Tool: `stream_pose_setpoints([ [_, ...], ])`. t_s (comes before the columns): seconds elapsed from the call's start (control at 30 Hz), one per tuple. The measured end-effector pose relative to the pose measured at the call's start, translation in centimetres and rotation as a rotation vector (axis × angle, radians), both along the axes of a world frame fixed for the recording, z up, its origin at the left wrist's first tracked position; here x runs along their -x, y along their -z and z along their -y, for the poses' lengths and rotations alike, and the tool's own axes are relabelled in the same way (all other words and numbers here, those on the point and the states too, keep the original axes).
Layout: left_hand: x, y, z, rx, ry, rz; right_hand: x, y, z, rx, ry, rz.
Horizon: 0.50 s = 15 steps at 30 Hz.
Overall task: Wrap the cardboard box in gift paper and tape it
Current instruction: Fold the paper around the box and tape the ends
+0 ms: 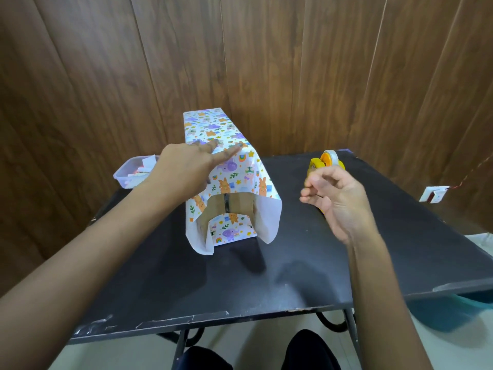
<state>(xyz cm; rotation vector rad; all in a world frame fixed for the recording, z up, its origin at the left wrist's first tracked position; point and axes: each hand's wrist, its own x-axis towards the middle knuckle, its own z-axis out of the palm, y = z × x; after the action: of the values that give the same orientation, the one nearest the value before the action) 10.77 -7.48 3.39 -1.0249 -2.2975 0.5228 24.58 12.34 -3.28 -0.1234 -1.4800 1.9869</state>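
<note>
Now my left hand [184, 166] presses flat, fingers straight, on the gift paper [234, 166] over the cardboard box [240, 202], in the middle of the desk [293, 263]. My right hand [338, 198] curls by the yellow tape holder [326, 160]; I cannot tell if it holds anything.

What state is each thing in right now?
cardboard box: near end partly uncovered.
gift paper: draped round box, near side flaps open.
left hand: fingers straight, pressing paper on top.
right hand: raised, fingers curled; contents unclear.
tape dispenser: upright on table.
plastic tub: open, scraps inside.
</note>
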Motion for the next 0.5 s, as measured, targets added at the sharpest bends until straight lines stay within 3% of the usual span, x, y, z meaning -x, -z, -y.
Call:
stream_pose_setpoints([
  [0.17, 0.3, 0.2, 0.1, -0.055, 0.025, 0.026, 1.6, -0.7, 7.5, -0.333, -0.066, 0.11],
  [0.3, 0.1, 0.2, 0.0, -0.06, 0.038, 0.032, 5.6, 2.3, 10.5, -0.401, 0.112, 0.255],
  [0.5, 0.4, 0.2, 0.0, -0.04, 0.048, 0.042, 9.4, 4.4, 11.8, -0.316, 0.309, 0.256],
])
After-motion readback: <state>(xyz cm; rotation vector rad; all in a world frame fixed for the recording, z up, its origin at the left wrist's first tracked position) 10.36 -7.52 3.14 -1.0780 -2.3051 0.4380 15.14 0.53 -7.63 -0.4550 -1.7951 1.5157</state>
